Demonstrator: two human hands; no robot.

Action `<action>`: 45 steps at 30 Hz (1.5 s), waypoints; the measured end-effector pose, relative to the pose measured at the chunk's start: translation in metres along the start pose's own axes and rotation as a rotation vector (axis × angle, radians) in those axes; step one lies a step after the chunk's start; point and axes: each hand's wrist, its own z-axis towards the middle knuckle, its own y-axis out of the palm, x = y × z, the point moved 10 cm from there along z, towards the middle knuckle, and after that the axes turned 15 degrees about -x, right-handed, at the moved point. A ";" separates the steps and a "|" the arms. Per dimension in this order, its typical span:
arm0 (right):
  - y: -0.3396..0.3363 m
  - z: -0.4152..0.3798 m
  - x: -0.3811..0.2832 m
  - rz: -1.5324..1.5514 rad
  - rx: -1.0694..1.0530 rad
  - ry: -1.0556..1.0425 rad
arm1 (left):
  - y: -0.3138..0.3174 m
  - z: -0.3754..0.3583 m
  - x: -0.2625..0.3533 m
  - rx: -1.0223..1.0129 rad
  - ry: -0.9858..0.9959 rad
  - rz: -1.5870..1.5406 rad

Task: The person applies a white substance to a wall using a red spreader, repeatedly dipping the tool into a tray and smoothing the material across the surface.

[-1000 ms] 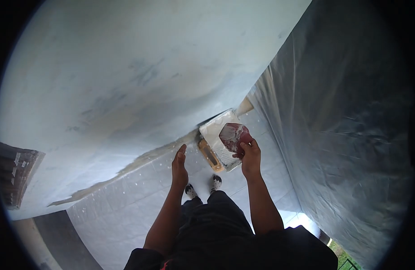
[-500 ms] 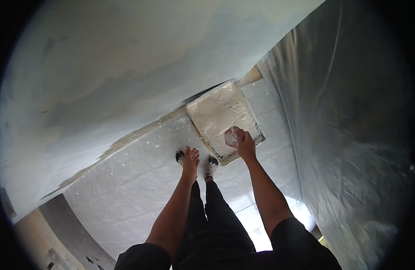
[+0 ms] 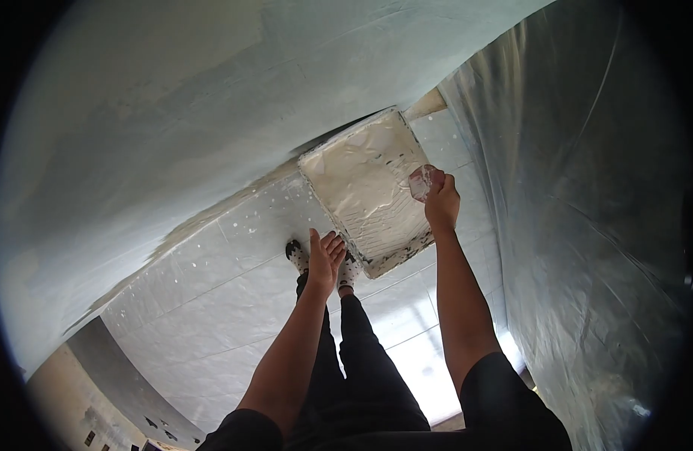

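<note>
My right hand [image 3: 442,203] is closed on a small, flat, reddish scraper [image 3: 421,184] smeared with white. It is over the right edge of a shallow rectangular tray [image 3: 406,264] that holds a cream-coloured, plaster-like paste [image 3: 365,169]. Ridged streaks mark the paste toward the near end, and dark specks dot the tray's rim. My left hand [image 3: 326,259] hangs with fingers stretched out and nothing in it, near the tray's left near corner and above my feet.
A wall [image 3: 173,135] with uneven grey-white coating rises along the left and top. Clear plastic sheeting [image 3: 579,248] hangs on the right. Grey tiled floor [image 3: 203,316] with white spatters lies below, and my feet in patterned socks [image 3: 297,255] stand beside the tray.
My right hand has moved up and right with the scraper, from the near part of the paste to the tray's right edge. My left hand has shifted slightly right, still open.
</note>
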 end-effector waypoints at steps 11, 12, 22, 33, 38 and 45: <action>0.057 -0.061 -0.060 -0.468 -0.041 -0.441 | 0.001 0.002 0.000 -0.017 -0.004 -0.002; 0.060 -0.079 -0.073 -0.443 -0.118 -0.492 | -0.001 0.003 -0.001 -0.014 0.002 -0.015; 0.035 -0.056 -0.076 -0.352 -0.044 -0.484 | 0.001 0.000 0.000 -0.027 -0.006 -0.002; 0.061 -0.098 -0.080 -0.325 -0.249 -0.436 | -0.003 -0.003 -0.002 -0.019 -0.008 -0.059; 0.082 -0.109 -0.094 -0.300 -0.286 -0.632 | -0.004 0.001 -0.004 -0.042 0.005 -0.043; 0.085 -0.127 -0.097 -0.247 -0.362 -0.450 | -0.004 -0.003 0.000 -0.044 0.003 -0.066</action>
